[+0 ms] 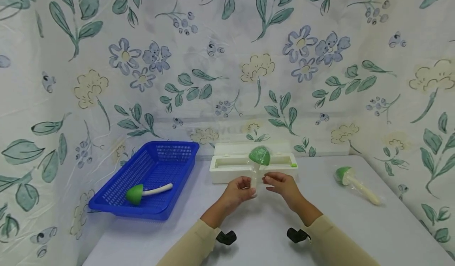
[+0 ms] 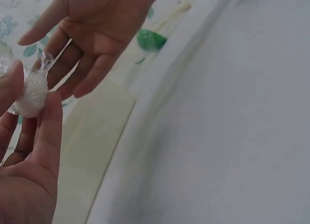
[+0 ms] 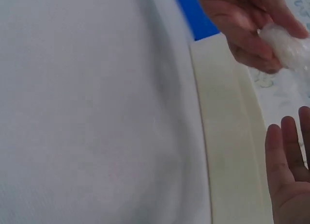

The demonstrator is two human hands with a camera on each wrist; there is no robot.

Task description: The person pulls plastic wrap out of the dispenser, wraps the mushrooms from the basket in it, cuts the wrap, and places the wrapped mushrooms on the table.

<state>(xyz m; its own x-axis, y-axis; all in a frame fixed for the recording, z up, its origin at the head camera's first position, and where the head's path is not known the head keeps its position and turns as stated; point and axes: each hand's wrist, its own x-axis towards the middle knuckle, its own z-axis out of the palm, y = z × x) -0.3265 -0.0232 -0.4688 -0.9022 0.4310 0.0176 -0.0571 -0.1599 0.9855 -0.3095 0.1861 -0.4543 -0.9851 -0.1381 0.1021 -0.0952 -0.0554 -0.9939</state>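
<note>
I see the left hand (image 1: 237, 192) pinching the wrapped toy mushroom (image 1: 258, 161) by its stem, upright, just in front of the white box (image 1: 227, 167). Right hand (image 1: 282, 184) fingers relaxed, beside the stem; prob. touching the wrap, can't tell for sure.

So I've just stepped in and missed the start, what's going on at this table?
A person holds a plastic-wrapped toy mushroom upright over the table, in front of a white box. The left hand grips the wrapped stem, while the right hand is beside it with loose fingers at the plastic. An unwrapped mushroom lies in the blue basket on the left, and a wrapped one lies on the table at the right.
</note>
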